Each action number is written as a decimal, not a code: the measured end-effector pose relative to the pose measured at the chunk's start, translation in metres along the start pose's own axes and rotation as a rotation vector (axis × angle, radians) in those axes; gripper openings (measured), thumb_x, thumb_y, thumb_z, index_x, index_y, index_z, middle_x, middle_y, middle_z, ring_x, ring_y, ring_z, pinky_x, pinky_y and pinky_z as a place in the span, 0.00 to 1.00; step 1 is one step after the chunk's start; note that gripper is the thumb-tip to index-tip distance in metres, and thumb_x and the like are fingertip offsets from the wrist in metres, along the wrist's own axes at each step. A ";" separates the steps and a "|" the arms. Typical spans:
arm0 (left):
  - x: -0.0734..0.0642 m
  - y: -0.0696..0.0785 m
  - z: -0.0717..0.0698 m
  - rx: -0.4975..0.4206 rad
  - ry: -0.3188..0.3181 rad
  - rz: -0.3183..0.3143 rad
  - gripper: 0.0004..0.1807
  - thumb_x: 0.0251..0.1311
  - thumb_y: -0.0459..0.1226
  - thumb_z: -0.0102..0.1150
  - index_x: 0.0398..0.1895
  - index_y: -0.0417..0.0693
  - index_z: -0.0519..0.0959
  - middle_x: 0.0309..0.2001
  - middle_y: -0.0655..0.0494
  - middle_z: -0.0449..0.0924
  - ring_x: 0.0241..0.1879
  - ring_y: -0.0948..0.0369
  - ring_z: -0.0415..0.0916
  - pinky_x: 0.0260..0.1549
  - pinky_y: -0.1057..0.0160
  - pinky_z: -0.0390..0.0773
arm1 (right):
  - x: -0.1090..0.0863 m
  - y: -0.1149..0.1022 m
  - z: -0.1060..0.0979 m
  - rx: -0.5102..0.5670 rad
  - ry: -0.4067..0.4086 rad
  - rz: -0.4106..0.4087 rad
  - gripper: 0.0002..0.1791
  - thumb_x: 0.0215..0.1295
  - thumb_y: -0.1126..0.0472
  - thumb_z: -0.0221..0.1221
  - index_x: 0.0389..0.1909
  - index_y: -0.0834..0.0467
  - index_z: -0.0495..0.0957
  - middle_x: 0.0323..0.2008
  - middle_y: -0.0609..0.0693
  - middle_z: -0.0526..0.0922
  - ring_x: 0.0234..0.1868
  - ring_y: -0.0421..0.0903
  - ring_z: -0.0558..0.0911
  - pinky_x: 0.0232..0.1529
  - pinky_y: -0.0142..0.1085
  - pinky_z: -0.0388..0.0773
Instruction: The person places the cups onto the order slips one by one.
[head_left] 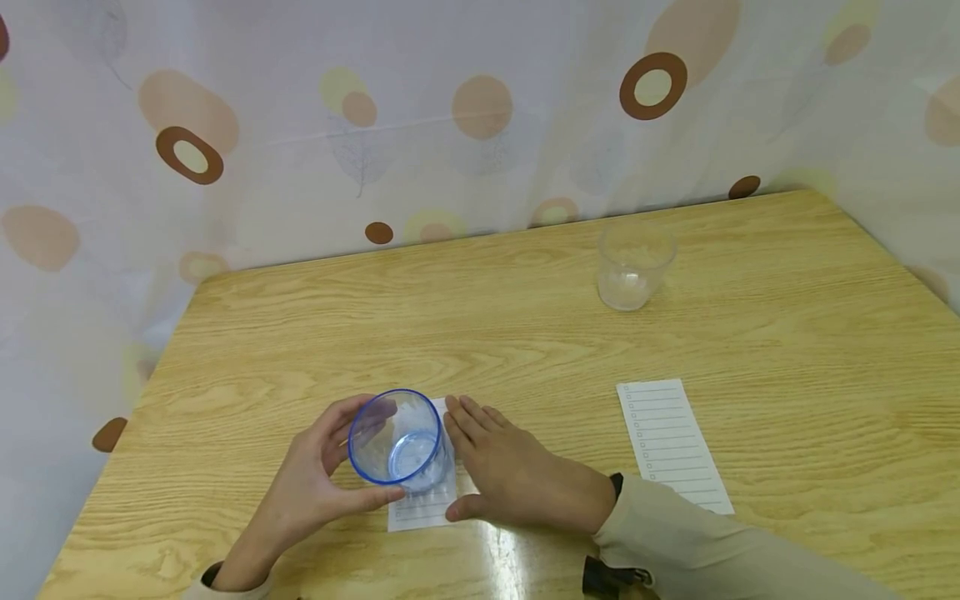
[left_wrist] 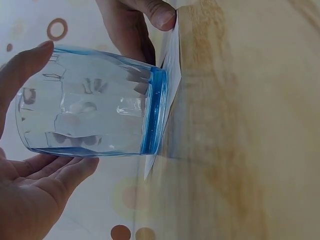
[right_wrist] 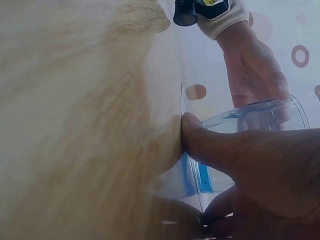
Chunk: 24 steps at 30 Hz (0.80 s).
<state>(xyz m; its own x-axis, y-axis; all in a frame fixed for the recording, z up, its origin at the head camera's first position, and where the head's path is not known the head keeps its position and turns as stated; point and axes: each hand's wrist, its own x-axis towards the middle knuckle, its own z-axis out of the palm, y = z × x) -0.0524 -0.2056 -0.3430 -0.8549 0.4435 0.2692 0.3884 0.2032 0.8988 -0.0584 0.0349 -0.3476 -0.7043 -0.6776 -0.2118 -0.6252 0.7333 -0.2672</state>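
My left hand [head_left: 307,483] holds a clear glass with a blue rim [head_left: 395,483], thumb at the front and fingers round the far side. In the left wrist view the glass [left_wrist: 95,102] has a blue base, close over a lined paper sheet [left_wrist: 173,70]. That sheet [head_left: 420,515] lies under the glass in the head view. My right hand [head_left: 510,467] rests along the sheet's right side, fingers extended. In the right wrist view the right thumb [right_wrist: 200,137] touches the sheet's edge; part of the hand's far side is hidden.
A second lined sheet [head_left: 675,437] lies to the right, beyond the right forearm. Towards the back right of the wooden table [head_left: 360,325] stands a clear glass [head_left: 630,287]. A patterned curtain [head_left: 420,158] hangs behind the table's back edge.
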 end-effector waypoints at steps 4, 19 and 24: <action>0.000 0.000 0.000 0.001 0.007 -0.006 0.45 0.37 0.23 0.77 0.64 0.36 0.65 0.59 0.37 0.73 0.61 0.63 0.71 0.56 0.67 0.72 | 0.000 0.000 0.000 0.004 0.001 -0.003 0.55 0.59 0.33 0.56 0.73 0.68 0.51 0.75 0.62 0.44 0.75 0.56 0.45 0.72 0.45 0.48; -0.001 -0.001 0.000 0.012 0.015 0.003 0.47 0.37 0.23 0.77 0.65 0.35 0.64 0.59 0.35 0.72 0.61 0.64 0.71 0.56 0.68 0.71 | 0.002 0.001 0.000 0.003 0.003 0.002 0.55 0.59 0.33 0.56 0.73 0.68 0.51 0.75 0.62 0.44 0.75 0.55 0.45 0.72 0.45 0.48; -0.005 -0.001 0.000 -0.012 0.015 -0.007 0.50 0.37 0.21 0.75 0.69 0.33 0.60 0.62 0.32 0.68 0.63 0.64 0.68 0.58 0.69 0.69 | 0.000 0.002 -0.003 0.030 -0.002 0.014 0.55 0.59 0.33 0.57 0.73 0.68 0.50 0.75 0.61 0.44 0.75 0.55 0.45 0.72 0.45 0.48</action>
<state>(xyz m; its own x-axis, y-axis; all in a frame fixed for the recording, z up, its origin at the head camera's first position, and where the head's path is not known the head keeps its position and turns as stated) -0.0484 -0.2082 -0.3449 -0.8626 0.4289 0.2683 0.3785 0.1951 0.9048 -0.0607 0.0366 -0.3454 -0.7124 -0.6671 -0.2177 -0.6046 0.7410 -0.2923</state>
